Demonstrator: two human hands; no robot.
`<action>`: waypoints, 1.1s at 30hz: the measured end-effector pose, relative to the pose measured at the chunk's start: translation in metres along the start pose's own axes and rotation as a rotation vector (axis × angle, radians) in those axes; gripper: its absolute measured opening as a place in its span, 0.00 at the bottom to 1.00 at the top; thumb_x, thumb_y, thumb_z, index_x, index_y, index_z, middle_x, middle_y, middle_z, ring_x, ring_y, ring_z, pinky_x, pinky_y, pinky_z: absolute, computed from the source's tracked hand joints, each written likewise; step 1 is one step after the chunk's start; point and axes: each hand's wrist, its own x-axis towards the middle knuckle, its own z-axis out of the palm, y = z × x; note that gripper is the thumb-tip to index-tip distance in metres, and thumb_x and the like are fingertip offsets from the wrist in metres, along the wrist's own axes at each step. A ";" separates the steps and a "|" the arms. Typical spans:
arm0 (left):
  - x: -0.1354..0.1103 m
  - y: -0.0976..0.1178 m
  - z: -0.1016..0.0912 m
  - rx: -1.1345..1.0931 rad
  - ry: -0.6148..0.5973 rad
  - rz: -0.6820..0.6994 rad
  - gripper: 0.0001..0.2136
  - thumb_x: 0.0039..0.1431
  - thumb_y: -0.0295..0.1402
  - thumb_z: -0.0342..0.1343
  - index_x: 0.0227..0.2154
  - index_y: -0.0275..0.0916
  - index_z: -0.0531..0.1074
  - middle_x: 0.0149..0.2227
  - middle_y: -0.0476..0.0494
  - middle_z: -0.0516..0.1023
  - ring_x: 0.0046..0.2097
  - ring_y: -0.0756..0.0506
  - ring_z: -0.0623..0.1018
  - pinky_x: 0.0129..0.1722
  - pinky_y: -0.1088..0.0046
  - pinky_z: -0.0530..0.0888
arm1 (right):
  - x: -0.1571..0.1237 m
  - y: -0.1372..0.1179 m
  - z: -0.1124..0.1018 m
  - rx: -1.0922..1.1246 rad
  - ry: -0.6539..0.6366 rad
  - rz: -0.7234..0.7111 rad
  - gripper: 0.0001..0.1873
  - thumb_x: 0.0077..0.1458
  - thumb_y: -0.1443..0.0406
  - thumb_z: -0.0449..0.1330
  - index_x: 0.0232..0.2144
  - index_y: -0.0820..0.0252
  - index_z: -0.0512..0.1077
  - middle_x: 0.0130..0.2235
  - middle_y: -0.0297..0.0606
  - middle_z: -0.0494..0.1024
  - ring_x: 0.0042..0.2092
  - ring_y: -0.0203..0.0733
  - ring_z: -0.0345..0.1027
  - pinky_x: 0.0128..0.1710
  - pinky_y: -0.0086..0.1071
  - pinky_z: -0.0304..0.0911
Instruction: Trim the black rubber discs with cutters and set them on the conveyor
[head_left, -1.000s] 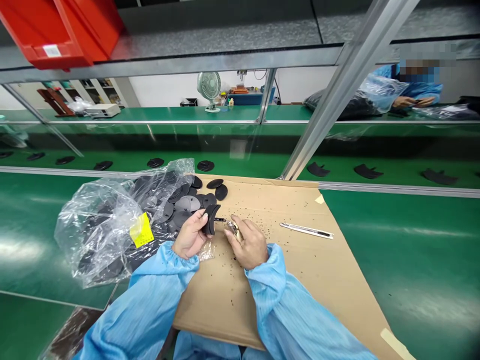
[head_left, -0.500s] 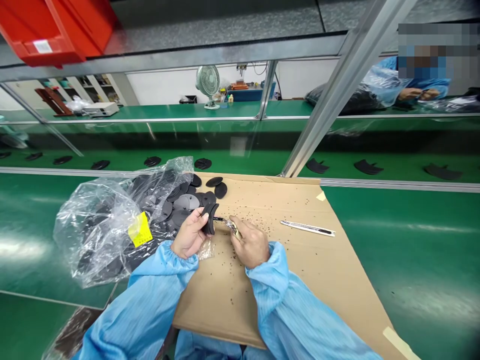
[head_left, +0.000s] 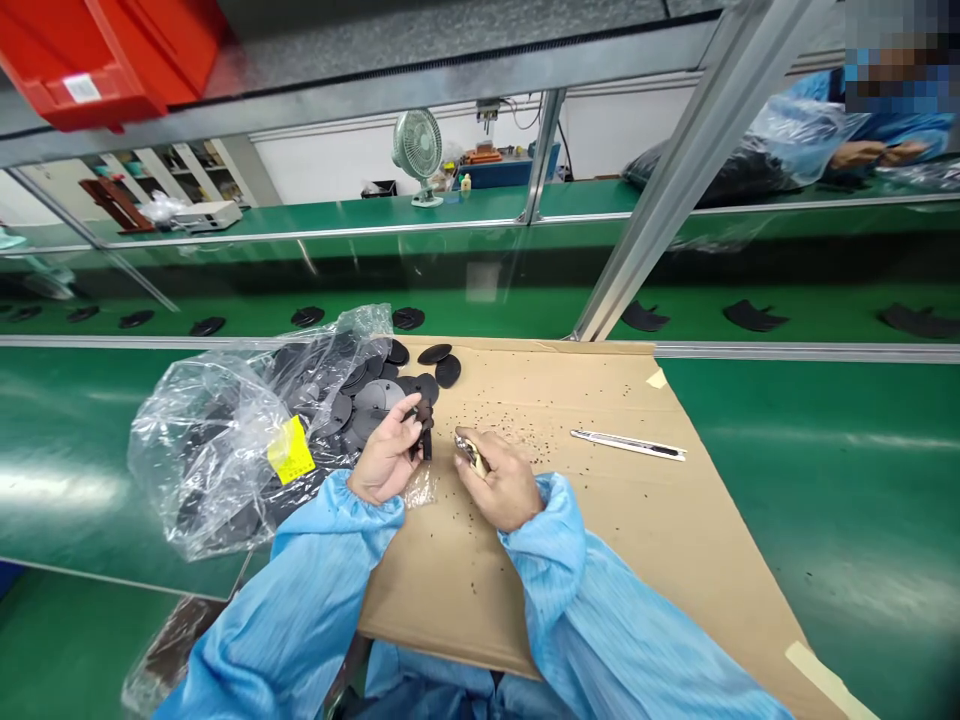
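My left hand (head_left: pixel 386 458) is closed around a flat black plastic part (head_left: pixel 425 428), held on edge over the cardboard sheet (head_left: pixel 600 520). My right hand (head_left: pixel 496 484) grips a small metal tool (head_left: pixel 469 450) whose tip sits just right of the part. Both arms wear light blue sleeves. Beside my left hand lies a clear plastic bag (head_left: pixel 225 440) with a yellow label, and several black round parts (head_left: pixel 375 390) spill from its mouth onto the cardboard. Small dark shavings dot the cardboard around my hands.
A utility knife (head_left: pixel 628 445) lies on the cardboard to the right. Black parts (head_left: pixel 645 318) sit along the green conveyor belt behind. A slanted metal post (head_left: pixel 675 160) rises at centre right. Red bins (head_left: pixel 105 50) hang upper left. Another person's hands (head_left: pixel 870 152) work at the far right.
The tool's tip has drawn back from the black part, leaving a small gap. My left hand has turned the part more upright. The view has shifted slightly.
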 end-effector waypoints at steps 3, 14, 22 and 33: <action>0.001 -0.001 -0.003 0.003 -0.003 -0.011 0.18 0.44 0.28 0.65 0.40 0.38 0.70 0.32 0.47 0.70 0.30 0.53 0.71 0.25 0.81 0.67 | -0.001 -0.001 0.000 0.007 -0.043 -0.021 0.18 0.55 0.64 0.54 0.48 0.59 0.69 0.36 0.40 0.75 0.39 0.43 0.69 0.40 0.35 0.65; -0.002 0.001 -0.001 0.050 -0.080 -0.141 0.10 0.47 0.35 0.62 0.31 0.39 0.68 0.26 0.50 0.63 0.21 0.55 0.59 0.15 0.82 0.54 | -0.002 -0.005 0.001 -0.043 -0.263 -0.069 0.20 0.55 0.63 0.54 0.50 0.58 0.68 0.38 0.41 0.75 0.40 0.43 0.69 0.42 0.34 0.64; -0.001 -0.005 -0.005 0.166 -0.036 -0.100 0.13 0.45 0.38 0.64 0.31 0.37 0.70 0.25 0.49 0.66 0.22 0.55 0.62 0.19 0.80 0.58 | -0.004 -0.007 0.003 -0.034 -0.352 -0.075 0.19 0.54 0.64 0.55 0.50 0.55 0.69 0.36 0.38 0.75 0.38 0.42 0.69 0.40 0.31 0.62; 0.000 -0.010 -0.012 0.228 -0.103 -0.084 0.12 0.46 0.37 0.64 0.30 0.35 0.70 0.23 0.49 0.68 0.21 0.55 0.64 0.21 0.79 0.59 | 0.001 -0.010 -0.004 -0.094 -0.490 -0.059 0.14 0.54 0.65 0.54 0.44 0.56 0.71 0.37 0.38 0.76 0.38 0.41 0.69 0.37 0.30 0.59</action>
